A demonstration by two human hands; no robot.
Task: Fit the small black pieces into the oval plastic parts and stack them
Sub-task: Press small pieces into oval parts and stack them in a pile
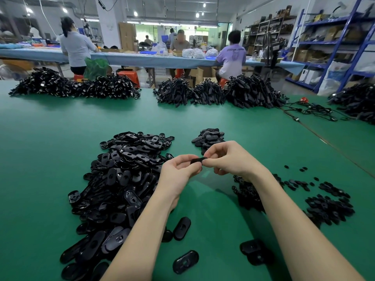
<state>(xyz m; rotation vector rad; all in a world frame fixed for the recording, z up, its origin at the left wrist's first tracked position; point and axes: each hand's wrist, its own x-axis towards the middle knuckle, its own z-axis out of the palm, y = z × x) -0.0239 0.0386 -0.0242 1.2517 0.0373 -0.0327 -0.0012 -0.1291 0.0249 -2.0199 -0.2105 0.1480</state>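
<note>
- Your left hand (178, 169) and right hand (229, 159) both pinch one oval part (198, 159) at the centre of the frame, above the table (50, 138)
- If the small piece is already inside it, I cannot tell
- Only a small stack (209, 137) is done, just above your hands
- A big pile (121, 179) at the left and the small pieces (328, 207) at the right are left, so most work remains

Two bare forearms are showing from the bottom edge of the view, with no sleeves reaching into sight. The left hand (178, 169) and the right hand (229, 159) are wearing no gloves, rings or watch. The nails are looking short and plain. The wrists are looking slim and unmarked.
</note>
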